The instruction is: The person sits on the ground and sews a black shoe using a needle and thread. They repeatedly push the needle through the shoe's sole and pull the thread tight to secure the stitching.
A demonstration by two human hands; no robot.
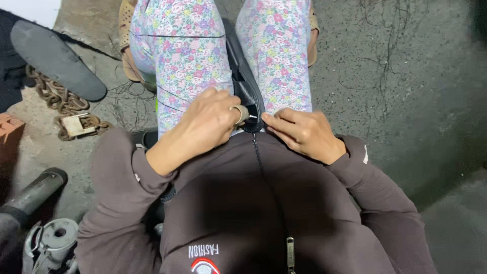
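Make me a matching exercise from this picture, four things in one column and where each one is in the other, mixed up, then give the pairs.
Things:
1. padlock
2. rusty chain
3. black leather piece
4. left hand

Places:
A. between the floral-trousered knees
B. on the floor, upper left, beside a dark sole
C. holding a small ring-like part at the lap
D. on the floor, at the chain's near end

Pairs: 1-D, 2-B, 3-A, 4-C

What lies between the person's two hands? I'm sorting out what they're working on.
In the head view, a black rubbery strip runs between the left hand and right hand; both hands' fingers pinch its near end.
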